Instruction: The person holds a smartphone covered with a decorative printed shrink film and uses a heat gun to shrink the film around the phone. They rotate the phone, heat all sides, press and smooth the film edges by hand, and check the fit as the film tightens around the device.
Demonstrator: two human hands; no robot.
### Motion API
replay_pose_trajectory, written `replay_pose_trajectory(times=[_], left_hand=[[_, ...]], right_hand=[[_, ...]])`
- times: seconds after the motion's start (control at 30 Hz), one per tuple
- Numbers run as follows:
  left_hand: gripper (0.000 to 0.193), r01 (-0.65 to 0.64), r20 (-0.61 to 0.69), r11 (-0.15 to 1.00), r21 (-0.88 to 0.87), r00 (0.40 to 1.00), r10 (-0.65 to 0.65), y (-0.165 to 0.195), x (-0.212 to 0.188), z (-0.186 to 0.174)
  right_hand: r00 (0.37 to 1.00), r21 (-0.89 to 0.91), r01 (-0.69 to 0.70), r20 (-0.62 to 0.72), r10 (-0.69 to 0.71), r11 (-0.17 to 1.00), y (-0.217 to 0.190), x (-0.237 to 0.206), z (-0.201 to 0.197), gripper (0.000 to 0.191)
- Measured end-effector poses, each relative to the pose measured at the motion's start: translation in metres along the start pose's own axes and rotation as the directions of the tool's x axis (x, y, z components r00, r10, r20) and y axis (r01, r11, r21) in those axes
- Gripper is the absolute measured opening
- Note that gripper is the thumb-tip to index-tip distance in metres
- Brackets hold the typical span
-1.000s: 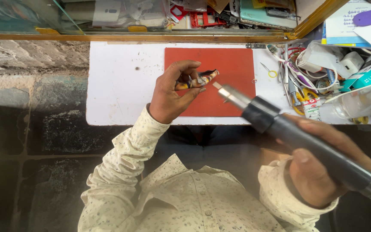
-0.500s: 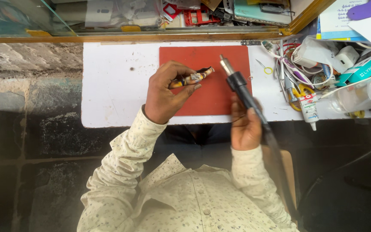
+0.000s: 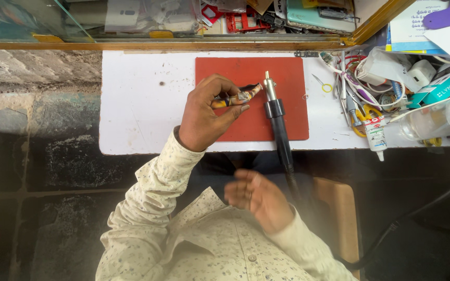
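My left hand (image 3: pixel 204 112) is raised over the red mat (image 3: pixel 287 78) and pinches a small patterned, elongated object (image 3: pixel 238 97) between thumb and fingers. A black hot-air tool with a metal nozzle (image 3: pixel 276 112) lies on the mat just right of that object, its cable trailing off the table's front edge. My right hand (image 3: pixel 256 198) hovers lower down over my lap, fingers spread, holding nothing and apart from the tool.
The white tabletop (image 3: pixel 141 99) carries the mat. At right lies a clutter of cables, tweezers, scissors (image 3: pixel 360 122), a small glue tube (image 3: pixel 376 136), a white charger (image 3: pixel 417 73) and a clear plastic bottle (image 3: pixel 438 122). A glass-fronted wooden shelf (image 3: pixel 183 46) runs behind.
My right hand set the hot-air tool down on the red mat, let it go and pulled back toward my lap. My left hand kept hold of the small object.
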State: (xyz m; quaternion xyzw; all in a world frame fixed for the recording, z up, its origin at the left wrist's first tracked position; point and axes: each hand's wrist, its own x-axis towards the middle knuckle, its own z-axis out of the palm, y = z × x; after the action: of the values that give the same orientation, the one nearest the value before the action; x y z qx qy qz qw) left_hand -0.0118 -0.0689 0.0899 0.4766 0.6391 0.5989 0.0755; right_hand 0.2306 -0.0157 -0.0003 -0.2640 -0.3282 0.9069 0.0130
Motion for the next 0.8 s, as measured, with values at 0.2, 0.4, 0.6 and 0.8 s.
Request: replay_pose_trajectory(times=[0.2, 0.4, 0.6, 0.8], left_hand=[[0.027, 0.012, 0.047, 0.999, -0.039, 0.999, -0.01, 0.0, 0.004, -0.003], [0.026, 0.033, 0.075, 0.995, -0.09, 0.997, -0.026, -0.001, 0.006, -0.001], [0.024, 0.082, 0.089, 0.984, -0.156, 0.994, -0.068, -0.003, 0.009, -0.004], [0.022, 0.056, 0.121, 0.978, -0.203, 0.992, -0.032, -0.004, 0.01, -0.007]], right_hand=[[0.753, -0.34, 0.642, 0.446, -0.483, 0.687, -0.075, -0.073, 0.024, 0.03], [0.686, -0.752, 0.657, 0.567, -0.456, 0.054, -0.191, 0.011, 0.046, 0.037], [0.773, -0.598, 0.628, 0.552, -0.312, 0.497, -0.193, 0.089, 0.051, 0.025], [0.774, -0.556, 0.612, 0.565, -0.284, 0.562, -0.194, 0.105, 0.04, 0.02]])
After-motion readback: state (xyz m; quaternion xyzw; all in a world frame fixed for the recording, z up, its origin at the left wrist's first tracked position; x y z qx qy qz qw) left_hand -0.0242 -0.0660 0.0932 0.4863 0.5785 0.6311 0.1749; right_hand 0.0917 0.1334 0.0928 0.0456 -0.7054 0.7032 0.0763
